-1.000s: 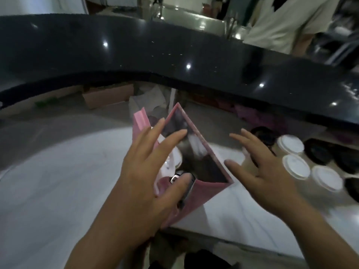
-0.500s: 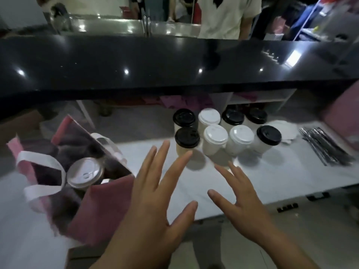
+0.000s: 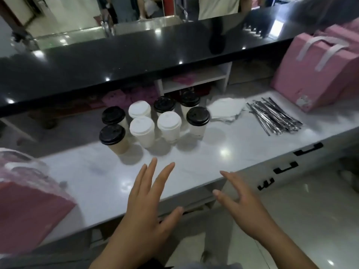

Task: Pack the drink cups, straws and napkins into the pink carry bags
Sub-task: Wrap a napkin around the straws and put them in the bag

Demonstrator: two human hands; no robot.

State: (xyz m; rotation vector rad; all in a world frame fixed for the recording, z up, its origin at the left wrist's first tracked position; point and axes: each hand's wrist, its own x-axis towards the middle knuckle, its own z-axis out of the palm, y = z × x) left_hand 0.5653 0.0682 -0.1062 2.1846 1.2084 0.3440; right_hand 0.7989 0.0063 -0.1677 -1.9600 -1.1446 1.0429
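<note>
Both hands hang over the near edge of the white counter [image 3: 223,146], and both are empty. The left hand [image 3: 143,210] has its fingers straight and fanned out, thumb wide. The right hand [image 3: 246,206] is spread too, fingers loosely bent, touching nothing.

The cups [image 3: 169,129] stand in a tight cluster of eight towards the far side of the counter, five with black lids and three with white, all upright and shoulder to shoulder. To their right lies a loose pile of napkins [image 3: 226,109], and right of that a sheaf of straws [image 3: 275,117] in shiny wrappers. One pink carry bag [image 3: 320,78] sits at the far right end, handles up. Another pink bag [image 3: 29,210] stands at the near left, too blurred to show what is in it.

I'd judge the cups paper-walled, fairly weighty if full, and soft enough to buckle under a hard squeeze. They are best taken round the body below the lid, never by the lid, and kept upright. The straws look light and slick, so pinch a bunch across the middle. The napkins are limp and should lift as a stack.
</note>
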